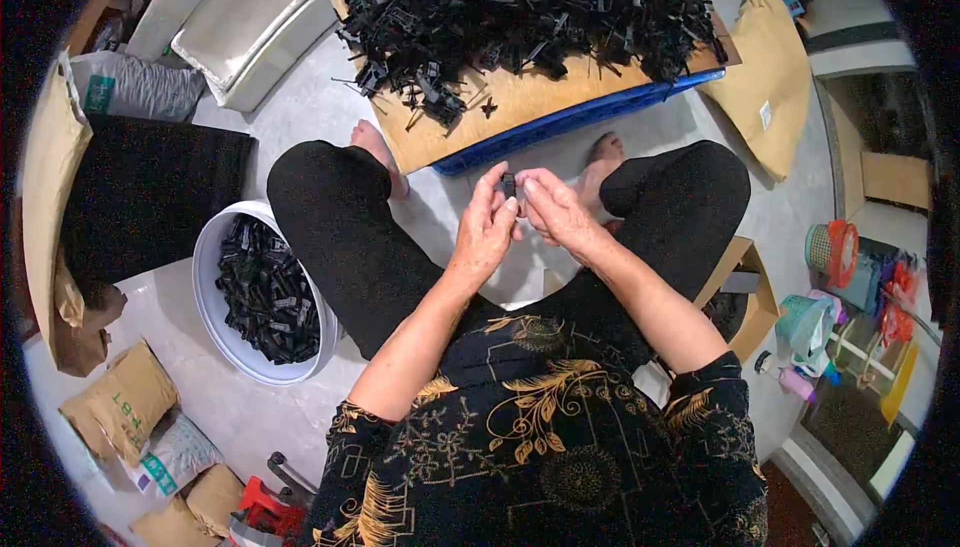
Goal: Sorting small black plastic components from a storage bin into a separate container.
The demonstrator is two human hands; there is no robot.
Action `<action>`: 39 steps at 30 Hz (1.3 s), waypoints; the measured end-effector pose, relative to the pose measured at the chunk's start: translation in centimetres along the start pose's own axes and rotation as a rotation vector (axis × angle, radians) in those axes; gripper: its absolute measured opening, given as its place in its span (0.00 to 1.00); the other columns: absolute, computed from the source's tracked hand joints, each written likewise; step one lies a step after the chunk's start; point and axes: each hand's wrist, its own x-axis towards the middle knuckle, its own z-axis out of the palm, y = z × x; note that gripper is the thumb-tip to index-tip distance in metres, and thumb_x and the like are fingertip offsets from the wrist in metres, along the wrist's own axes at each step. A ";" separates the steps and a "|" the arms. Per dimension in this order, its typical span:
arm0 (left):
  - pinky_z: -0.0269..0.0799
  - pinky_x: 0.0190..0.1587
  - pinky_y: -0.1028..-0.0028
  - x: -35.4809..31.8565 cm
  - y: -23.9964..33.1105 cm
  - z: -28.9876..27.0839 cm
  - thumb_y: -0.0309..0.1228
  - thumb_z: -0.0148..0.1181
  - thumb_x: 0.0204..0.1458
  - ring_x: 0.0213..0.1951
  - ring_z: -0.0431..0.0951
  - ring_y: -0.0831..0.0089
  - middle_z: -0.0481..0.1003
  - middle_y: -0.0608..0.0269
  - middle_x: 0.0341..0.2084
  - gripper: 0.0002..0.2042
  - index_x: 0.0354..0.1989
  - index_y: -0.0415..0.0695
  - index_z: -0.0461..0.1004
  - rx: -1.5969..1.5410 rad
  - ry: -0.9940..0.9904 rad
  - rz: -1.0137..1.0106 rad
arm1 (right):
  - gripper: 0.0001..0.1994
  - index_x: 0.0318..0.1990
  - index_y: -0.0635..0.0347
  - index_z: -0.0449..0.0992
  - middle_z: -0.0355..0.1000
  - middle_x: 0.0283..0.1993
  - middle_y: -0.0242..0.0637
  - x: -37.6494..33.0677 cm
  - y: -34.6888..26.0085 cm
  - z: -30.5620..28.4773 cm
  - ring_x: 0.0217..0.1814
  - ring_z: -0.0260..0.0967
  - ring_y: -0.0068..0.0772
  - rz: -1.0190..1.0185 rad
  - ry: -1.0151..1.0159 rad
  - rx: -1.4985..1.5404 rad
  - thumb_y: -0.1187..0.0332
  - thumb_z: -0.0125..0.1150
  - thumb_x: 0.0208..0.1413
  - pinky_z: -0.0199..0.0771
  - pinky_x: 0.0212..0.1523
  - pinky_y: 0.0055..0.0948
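Two bare hands come close together over the floor between the knees. The left hand [485,232] pinches a small black part [508,185] upright between its thumb and fingers. The right hand [560,212] is just beside it, thumb and forefinger drawn together at the part's right side; whether they grip it, I cannot tell. Just beyond the hands, one bare foot [372,142] stands to their left and another to their right. Ahead of the hands, a wooden board [400,137] lies on a blue base [560,129], bearing a large heap of black pieces [540,12]. Left of the hands, past the left leg, a white bucket [208,297] holds many more black parts. Right of the hands, beyond the right leg, is an open cardboard box [758,297]. Farther off, a white foam box [245,87] is ahead and left of the hands, and a tan sack [765,77] ahead and right.
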 end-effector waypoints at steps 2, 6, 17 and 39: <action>0.62 0.21 0.82 0.1 0.0 0.1 0.27 0.45 0.55 0.19 0.65 0.81 0.64 0.68 0.21 0.22 0.59 0.42 0.53 0.023 0.010 0.007 | 0.16 0.49 0.58 0.62 0.55 0.19 0.21 -0.2 -0.7 -0.1 0.17 0.48 0.11 0.023 0.001 -0.046 0.58 0.41 0.61 0.49 0.15 0.15; 0.64 0.23 0.81 0.3 -0.3 0.3 0.25 0.43 0.55 0.20 0.64 0.81 0.63 0.67 0.22 0.21 0.58 0.42 0.56 0.046 0.033 0.030 | 0.17 0.51 0.62 0.61 0.59 0.22 0.24 0.2 -0.7 -0.3 0.21 0.54 0.13 0.021 -0.017 -0.085 0.61 0.42 0.61 0.55 0.18 0.16; 0.62 0.22 0.81 1.2 -0.3 0.5 0.25 0.46 0.54 0.20 0.63 0.83 0.62 0.71 0.19 0.17 0.54 0.44 0.61 0.062 0.091 -0.028 | 0.16 0.51 0.61 0.61 0.56 0.19 0.24 1.1 0.0 -0.6 0.18 0.50 0.13 -0.009 -0.021 -0.083 0.63 0.42 0.61 0.51 0.17 0.17; 0.70 0.31 0.64 1.2 -2.2 0.5 0.23 0.51 0.48 0.30 0.76 0.52 0.73 0.48 0.27 0.18 0.49 0.47 0.64 0.596 0.083 0.091 | 0.13 0.50 0.52 0.65 0.55 0.18 0.20 3.4 5.8 -1.9 0.16 0.47 0.12 0.104 0.018 -0.165 0.66 0.44 0.58 0.47 0.15 0.15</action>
